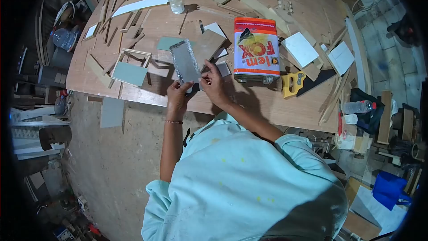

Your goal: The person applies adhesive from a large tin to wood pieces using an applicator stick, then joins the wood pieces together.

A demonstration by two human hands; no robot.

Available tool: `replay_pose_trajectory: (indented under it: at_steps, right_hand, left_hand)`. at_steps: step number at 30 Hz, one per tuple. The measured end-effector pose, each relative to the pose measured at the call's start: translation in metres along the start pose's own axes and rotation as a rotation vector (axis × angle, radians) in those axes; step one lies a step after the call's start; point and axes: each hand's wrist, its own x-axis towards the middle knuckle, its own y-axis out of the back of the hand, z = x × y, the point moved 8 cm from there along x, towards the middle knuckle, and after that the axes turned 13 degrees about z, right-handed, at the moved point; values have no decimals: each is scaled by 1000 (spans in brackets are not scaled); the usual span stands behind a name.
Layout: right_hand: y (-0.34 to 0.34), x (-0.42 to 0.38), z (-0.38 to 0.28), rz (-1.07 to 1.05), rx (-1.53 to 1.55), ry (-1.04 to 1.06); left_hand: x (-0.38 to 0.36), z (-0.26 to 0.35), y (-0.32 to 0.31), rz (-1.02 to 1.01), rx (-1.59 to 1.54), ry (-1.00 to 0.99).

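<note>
Both hands hold a grey rectangular panel with rough, silvery edges, tilted above the table's front part. My left hand grips its lower left corner with thumb and fingers. At the lower right edge, my right hand pinches the panel, its index finger raised along the side. Behind the panel lie a green sheet and a brown wooden block. To the left stands a small wooden frame with a green panel. A large orange and white can stands to the right of my right hand.
A yellow-handled saw lies right of the can on the wooden table. White tiles are further right. A clear bottle stands at the back, among wood strips. Shelves and clutter flank both sides.
</note>
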Motion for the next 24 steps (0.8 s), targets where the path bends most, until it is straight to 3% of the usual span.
replay_pose_trajectory:
  at_steps: [9, 11, 13, 16, 18, 19, 21, 24]
  right_hand:
    - [30, -27, -18, 188, -148, 87]
    - [41, -39, -1, 254, -221, -84]
    - [52, -47, 30, 299, -185, -9]
    - [64, -66, 32, 276, -248, -116]
    - [82, -69, 40, 387, -331, 105]
    - [86, -69, 35, 395, -333, 118]
    - [97, -77, 46, 362, -363, -75]
    - [115, -70, 69, 333, -492, -140]
  left_hand:
    - [-4, -30, -4, -35, -3, 99]
    - [-2, -36, -3, -21, 37, 87]
    - [-3, -44, 0, -50, 63, 57]
    - [0, -66, 4, -27, 134, 12]
    - [-8, -81, -4, -53, 86, 65]
    - [-10, -91, -4, -50, 46, 120]
    - [-10, -104, -9, -77, 63, 124]
    - [-9, -112, -18, -53, 79, 120]
